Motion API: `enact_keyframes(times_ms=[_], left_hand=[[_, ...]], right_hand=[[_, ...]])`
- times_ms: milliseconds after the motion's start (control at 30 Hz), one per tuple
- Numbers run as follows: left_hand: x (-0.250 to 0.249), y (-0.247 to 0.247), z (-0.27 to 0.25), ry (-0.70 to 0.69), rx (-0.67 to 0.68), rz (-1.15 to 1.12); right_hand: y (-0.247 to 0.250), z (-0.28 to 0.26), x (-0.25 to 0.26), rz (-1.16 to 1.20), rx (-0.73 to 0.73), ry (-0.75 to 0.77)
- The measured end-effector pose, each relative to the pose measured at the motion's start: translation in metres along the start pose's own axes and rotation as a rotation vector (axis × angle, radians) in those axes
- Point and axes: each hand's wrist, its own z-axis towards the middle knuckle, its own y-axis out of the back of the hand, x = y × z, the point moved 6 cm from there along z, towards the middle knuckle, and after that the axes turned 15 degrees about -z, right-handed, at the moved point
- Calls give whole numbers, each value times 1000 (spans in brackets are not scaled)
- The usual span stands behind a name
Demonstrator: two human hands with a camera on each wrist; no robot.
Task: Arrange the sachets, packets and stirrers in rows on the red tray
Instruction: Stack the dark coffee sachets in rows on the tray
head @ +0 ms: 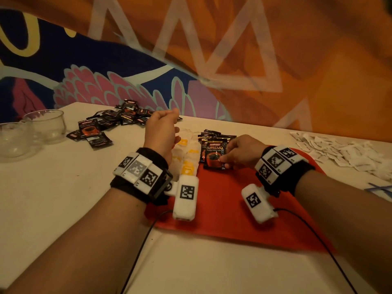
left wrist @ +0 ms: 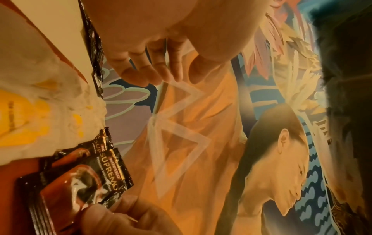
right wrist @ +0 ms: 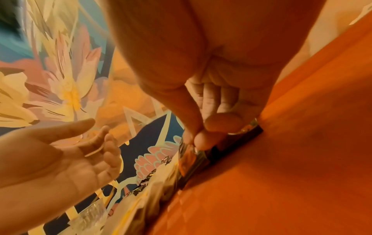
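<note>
A red tray [head: 233,211] lies in front of me. On its left part sits a row of white and yellow sachets [head: 187,160]. Beside them is an overlapping row of black coffee packets [head: 212,135]. My right hand [head: 224,161] pinches the lower edge of the front coffee packet [head: 213,152], which rests on the tray; the right wrist view shows thumb and fingertips [right wrist: 201,138] on that packet [right wrist: 191,160]. My left hand [head: 169,124] hovers above the sachets, fingers relaxed and empty [left wrist: 157,74]. I see no stirrers.
A loose pile of black coffee packets [head: 118,119] lies at the back left. Two glass bowls [head: 44,124] stand at the far left. A heap of white sachets [head: 339,151] covers the table at the right. A painted wall runs behind the table.
</note>
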Motion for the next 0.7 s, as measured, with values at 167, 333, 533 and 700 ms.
enact_keyframes(times_ms=[167, 333, 533, 700], left_hand=[[2, 0, 2, 14, 1, 14], [3, 1, 3, 18, 7, 24], [3, 0, 2, 19, 8, 38], [3, 0, 1, 19, 2, 37]], right_hand=[[0, 0, 6, 5, -11, -14], [-2, -1, 14, -61, -17, -21], [-3, -3, 15, -72, -13, -37], [-2, -3, 12, -47, 1, -64]])
